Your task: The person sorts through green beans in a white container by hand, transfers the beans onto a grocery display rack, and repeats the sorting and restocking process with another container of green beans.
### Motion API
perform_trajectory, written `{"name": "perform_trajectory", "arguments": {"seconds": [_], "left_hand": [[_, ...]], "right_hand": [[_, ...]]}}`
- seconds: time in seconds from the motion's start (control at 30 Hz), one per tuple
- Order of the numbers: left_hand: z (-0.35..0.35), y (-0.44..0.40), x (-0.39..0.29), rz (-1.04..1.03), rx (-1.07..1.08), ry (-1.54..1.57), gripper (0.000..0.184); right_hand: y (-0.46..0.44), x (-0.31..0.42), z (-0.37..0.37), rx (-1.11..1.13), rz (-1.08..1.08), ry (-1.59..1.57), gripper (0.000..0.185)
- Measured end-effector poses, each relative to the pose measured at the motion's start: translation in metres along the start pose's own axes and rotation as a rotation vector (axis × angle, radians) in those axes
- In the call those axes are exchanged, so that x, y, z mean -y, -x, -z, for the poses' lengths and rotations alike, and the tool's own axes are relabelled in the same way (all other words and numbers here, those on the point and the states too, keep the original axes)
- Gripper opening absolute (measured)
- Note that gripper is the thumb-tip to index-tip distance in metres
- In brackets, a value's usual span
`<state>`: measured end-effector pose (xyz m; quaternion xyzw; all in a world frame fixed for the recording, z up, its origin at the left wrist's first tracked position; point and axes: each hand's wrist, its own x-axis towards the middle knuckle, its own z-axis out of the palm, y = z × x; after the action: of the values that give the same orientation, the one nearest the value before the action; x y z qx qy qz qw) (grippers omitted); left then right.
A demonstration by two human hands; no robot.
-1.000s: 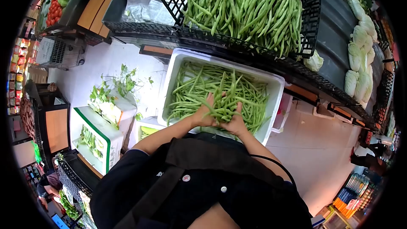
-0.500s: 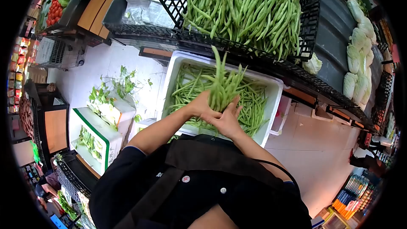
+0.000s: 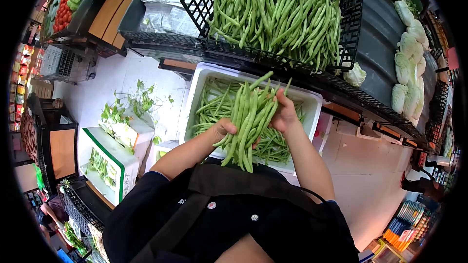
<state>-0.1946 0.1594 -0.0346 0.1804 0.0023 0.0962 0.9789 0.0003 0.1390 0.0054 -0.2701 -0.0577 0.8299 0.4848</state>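
A thick bunch of green beans (image 3: 248, 119) is held between my two hands, above a white foam box (image 3: 191, 102) of loose beans (image 3: 209, 112). My left hand (image 3: 225, 130) grips the bunch from its left side, thumb on top and the other fingers hidden beneath the beans. On the right side, my right hand (image 3: 285, 113) curls round the upper part of the bunch. Beyond the box, a black mesh crate (image 3: 201, 0) heaped with green beans (image 3: 282, 14) rests on the display stand.
Napa cabbages (image 3: 409, 58) lie on the dark shelf at the right. White boxes with leafy greens (image 3: 114, 165) stand on the floor at the left, near a shopping cart (image 3: 66, 63). Another person (image 3: 46, 214) is at the lower left.
Both hands have lifted a bunch of beans out of the white box and brought it nearer my body. The bunch has been turned, and my right hand has moved up and to the right.
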Motion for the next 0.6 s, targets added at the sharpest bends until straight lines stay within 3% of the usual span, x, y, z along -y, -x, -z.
{"name": "perform_trajectory", "arguments": {"seconds": [0.1,0.17,0.3,0.4,0.6], "left_hand": [[0.002,-0.008,0.001,0.028,0.080,0.066,0.096],[-0.009,-0.008,0.000,-0.030,0.008,0.111,0.097],[0.002,-0.001,0.008,-0.029,-0.008,0.201,0.100],[0.005,0.000,0.009,0.017,0.032,0.231,0.100],[0.012,0.005,0.014,0.046,0.098,0.147,0.100]], "right_hand": [[-0.022,0.011,-0.012,0.011,0.104,0.102,0.061],[-0.026,0.019,-0.023,0.020,0.115,0.161,0.051],[-0.034,0.019,-0.028,-0.159,0.401,0.355,0.041],[-0.028,0.024,-0.047,-0.209,0.385,0.411,0.043],[-0.010,0.078,-0.091,-0.394,0.769,0.315,0.041]]}}
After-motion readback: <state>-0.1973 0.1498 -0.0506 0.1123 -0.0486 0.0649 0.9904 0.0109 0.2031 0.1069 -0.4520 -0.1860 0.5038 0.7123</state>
